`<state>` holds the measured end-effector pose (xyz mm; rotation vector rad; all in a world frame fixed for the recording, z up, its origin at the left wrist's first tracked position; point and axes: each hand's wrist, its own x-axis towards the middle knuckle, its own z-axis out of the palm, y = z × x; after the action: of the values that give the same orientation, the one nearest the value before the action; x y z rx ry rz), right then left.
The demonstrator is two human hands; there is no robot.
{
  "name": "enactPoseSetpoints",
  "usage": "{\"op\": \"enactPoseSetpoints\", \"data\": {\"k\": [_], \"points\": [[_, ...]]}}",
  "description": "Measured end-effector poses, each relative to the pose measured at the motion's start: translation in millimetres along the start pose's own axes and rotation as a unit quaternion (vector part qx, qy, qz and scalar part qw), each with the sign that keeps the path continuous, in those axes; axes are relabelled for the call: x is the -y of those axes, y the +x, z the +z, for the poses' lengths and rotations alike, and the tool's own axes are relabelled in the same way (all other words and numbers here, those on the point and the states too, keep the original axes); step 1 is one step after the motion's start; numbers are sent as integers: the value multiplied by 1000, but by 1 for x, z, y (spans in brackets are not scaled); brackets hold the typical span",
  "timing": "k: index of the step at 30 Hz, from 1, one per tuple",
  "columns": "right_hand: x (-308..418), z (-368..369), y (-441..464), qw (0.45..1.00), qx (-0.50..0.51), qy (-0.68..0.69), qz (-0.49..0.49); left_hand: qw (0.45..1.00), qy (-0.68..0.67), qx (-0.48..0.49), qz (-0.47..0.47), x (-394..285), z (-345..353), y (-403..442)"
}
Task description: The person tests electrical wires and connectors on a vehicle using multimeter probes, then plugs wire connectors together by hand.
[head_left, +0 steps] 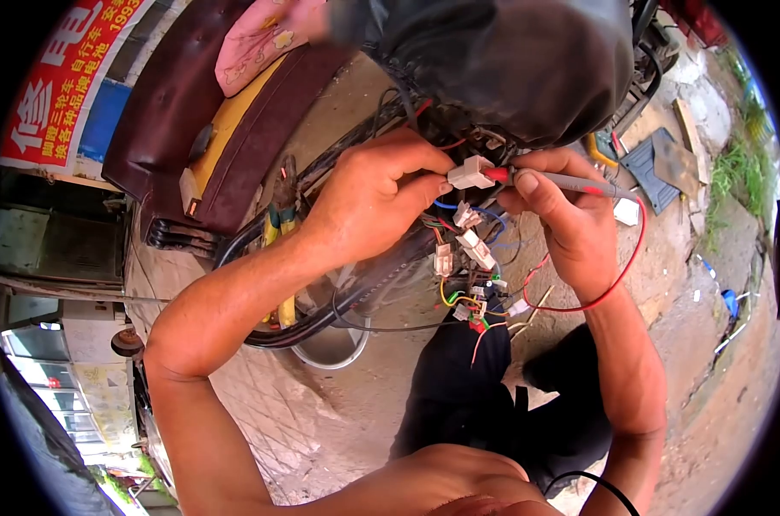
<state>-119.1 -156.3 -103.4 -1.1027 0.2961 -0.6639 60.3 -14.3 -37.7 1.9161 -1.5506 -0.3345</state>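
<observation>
My left hand (368,193) is closed, thumb and forefinger pinching a white plastic wire connector (470,174). From the other side, my right hand (571,206) grips a grey and red test probe (571,183), whose red end meets the connector's open face; its metal tip is hidden. A red lead (638,249) loops down from the probe's back. Just below the hands hang more white connectors (476,249) on coloured wires, with a bundle of thin wires (472,301) lower down. A black cover (528,69) bulges above both hands.
Pliers with yellow handles (287,288) lean left of the wiring, near thick black tubing (300,334) and a metal basin (331,357). A yellow-cased meter (601,148) lies at right. A maroon sofa (145,129) holds a pink patterned cloth (252,47).
</observation>
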Motion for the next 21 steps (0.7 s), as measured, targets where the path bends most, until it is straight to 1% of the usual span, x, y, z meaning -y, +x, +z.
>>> {"op": "enactPoseSetpoints", "data": {"k": [2,7,8,10,11,12,13,14,15,16,17,21], "points": [[-2,-1,0,1000,0,20,6,1000,13,5,-1,-2,0,0],[-2,6,-8,1000,-1,-3,-6,997,62,41,-32,-15,-3,0],[-2,7,-10,1000,-2,-8,-11,997,65,31,-8,-13,-2,-1],[-12,4,-8,994,4,-66,-87,997,71,11,41,-9,1,-2],[-15,3,-7,988,11,-94,-125,997,72,21,13,-11,0,-3],[-16,2,-7,979,17,-122,-164,997,71,15,6,-17,0,-3],[-14,4,-11,984,12,-120,-129,997,71,9,-2,-23,1,-4],[-15,5,-12,985,14,-110,-133,997,71,4,-9,-26,1,-3],[-16,7,-14,986,16,-99,-136,989,129,46,48,-23,-4,-3],[-18,8,-15,986,18,-88,-138,990,124,51,48,-22,-5,-3],[-19,8,-12,971,14,-135,-198,990,120,56,46,-21,-5,-3],[-14,9,-7,948,26,-164,-272,993,83,71,38,-17,-6,-4]]}}
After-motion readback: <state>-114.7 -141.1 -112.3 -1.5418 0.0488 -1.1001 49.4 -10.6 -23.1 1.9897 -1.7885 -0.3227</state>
